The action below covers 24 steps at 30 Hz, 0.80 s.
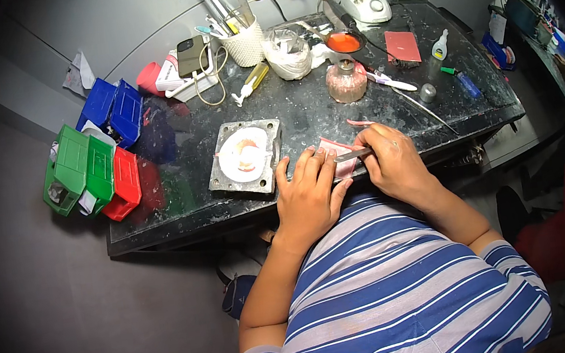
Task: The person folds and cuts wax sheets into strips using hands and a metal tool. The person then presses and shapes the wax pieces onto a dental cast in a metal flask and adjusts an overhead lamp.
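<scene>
A pink wax sheet (336,146) lies at the desk's front edge, partly under my hands. My left hand (305,198) rests on it palm down, fingers stretched out and thumb apart. In my right hand (397,162) a flat metal knife (350,156) is pinched, its blade lying across the sheet toward my left fingertips. A thin pink strip (359,123) curls just beyond my right fingers. To the left of my left hand sits a square metal flask (220,183), filled with white plaster (232,160) that has an orange-pink arch-shaped patch in its middle.
Behind my hands stand a spirit burner (347,84), an orange-filled ladle (344,43) and a bag of white powder (287,56). Right of them lie a red sheet (401,46) and a long metal tool (426,111). Coloured bins (80,166) stand at the left edge.
</scene>
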### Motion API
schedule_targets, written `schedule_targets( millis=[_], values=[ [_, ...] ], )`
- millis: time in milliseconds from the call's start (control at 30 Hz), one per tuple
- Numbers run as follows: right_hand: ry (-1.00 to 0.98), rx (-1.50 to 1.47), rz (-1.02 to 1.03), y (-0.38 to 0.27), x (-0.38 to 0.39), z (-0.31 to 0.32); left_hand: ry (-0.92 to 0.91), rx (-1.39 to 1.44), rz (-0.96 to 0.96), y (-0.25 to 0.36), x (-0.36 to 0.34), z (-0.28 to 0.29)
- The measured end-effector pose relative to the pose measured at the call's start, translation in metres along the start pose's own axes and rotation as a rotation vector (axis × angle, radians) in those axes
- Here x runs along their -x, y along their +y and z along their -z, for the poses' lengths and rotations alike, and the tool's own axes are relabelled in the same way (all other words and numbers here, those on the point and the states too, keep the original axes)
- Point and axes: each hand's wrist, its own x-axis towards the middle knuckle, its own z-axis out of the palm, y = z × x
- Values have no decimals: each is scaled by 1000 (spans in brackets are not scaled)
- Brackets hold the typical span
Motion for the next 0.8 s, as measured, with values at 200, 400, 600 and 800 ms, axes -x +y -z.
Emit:
schedule_targets(
  millis=[200,400,600,800],
  values=[
    [7,8,-54,1,-2,6,31,-1,-12,0,1,-1],
    [-31,-2,-90,1,-3,7,41,58,-15,-3,4,1],
    [-8,19,25,6,-2,-9,70,107,-56,-5,4,0],
    [45,131,-20,13,-5,1,70,121,-51,-6,5,2]
  ],
)
